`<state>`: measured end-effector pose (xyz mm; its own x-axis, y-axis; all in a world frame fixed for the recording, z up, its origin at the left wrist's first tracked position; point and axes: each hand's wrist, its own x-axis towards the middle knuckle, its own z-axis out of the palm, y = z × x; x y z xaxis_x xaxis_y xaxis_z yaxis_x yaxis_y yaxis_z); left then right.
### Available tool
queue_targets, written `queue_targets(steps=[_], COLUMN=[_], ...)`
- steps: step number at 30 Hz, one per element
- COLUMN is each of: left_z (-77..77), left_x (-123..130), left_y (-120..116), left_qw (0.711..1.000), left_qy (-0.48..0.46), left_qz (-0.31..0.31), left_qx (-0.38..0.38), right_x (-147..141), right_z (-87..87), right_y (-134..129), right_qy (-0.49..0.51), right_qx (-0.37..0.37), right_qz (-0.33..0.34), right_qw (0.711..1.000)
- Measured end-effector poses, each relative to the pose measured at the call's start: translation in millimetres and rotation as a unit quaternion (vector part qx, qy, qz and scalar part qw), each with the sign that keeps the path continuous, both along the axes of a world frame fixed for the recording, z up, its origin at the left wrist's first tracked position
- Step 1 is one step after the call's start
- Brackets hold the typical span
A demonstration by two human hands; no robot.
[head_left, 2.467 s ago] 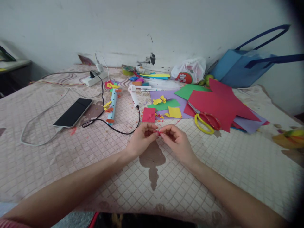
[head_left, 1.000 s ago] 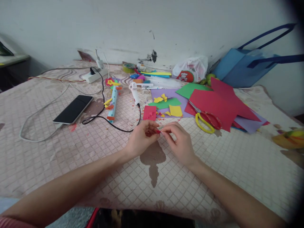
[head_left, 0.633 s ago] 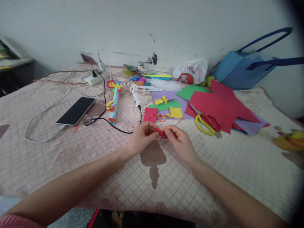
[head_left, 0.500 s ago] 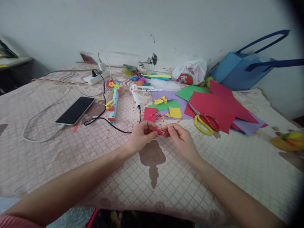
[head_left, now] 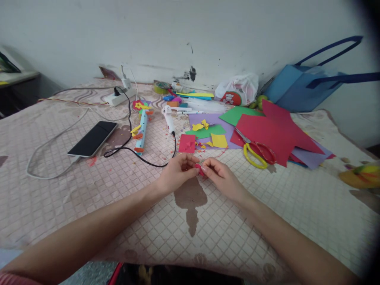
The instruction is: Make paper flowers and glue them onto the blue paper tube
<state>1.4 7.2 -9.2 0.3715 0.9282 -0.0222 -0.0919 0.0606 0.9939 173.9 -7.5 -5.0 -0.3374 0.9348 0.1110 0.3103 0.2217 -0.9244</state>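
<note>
Between my fingertips is a small red foam or paper piece [head_left: 199, 169], mostly covered by the fingers. My left hand [head_left: 179, 172] pinches it from the left. From the other side my right hand [head_left: 221, 176] closes its thumb and fingertips on the same piece. Just beyond lies a red square [head_left: 187, 143] with small scraps on it. Yellow cut pieces [head_left: 200, 125], a yellow square [head_left: 219, 140] and a green sheet [head_left: 208, 132] rest on a purple sheet [head_left: 231, 128]. A white glue gun [head_left: 168, 119] stands to the left, its black cord running near my left hand.
Scissors [head_left: 255, 155] lie right of my hands, partly on red sheets [head_left: 276, 136]. At left are a phone [head_left: 93, 138] with its cable, a power strip [head_left: 120, 97] and a decorated light-blue strip [head_left: 141, 131]. A plastic bag [head_left: 237, 89] and blue bag [head_left: 301, 87] stand against the wall.
My right hand has moved left against the red piece, and its fingertips now close on it. Both hands are slightly lower and nearer each other.
</note>
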Motion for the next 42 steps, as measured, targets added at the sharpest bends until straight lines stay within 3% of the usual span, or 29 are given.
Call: queue_targets(steps=[6, 16, 26, 34, 42], left_z=[10.0, 3.5, 9.3, 6.4, 4.7], left_x=[-0.2, -0.1, 0.3, -0.7, -3.1], left_y=[-2.4, -0.7, -2.5, -1.0, 2.0], left_qw=[0.997, 1.000, 0.996, 0.999, 0.999], left_qy=[-0.017, 0.010, -0.019, -0.011, 0.002], left_qz=[-0.003, 0.014, -0.001, 0.022, -0.002], left_qx=[-0.072, 0.012, -0.085, -0.022, -0.038], right_x=[-0.7, -5.5, -2.2, -3.7, -4.7], right_z=[1.5, 2.1, 0.3, 0.7, -1.3], right_y=[-2.2, -3.5, -2.3, -1.6, -1.6], right_qy=[-0.021, 0.030, -0.020, -0.016, -0.053], right_qx=[0.022, -0.030, 0.031, 0.028, 0.060], right_qz=[0.016, -0.019, -0.017, -0.032, -0.029], right_qw=[0.999, 0.999, 0.999, 0.999, 0.996])
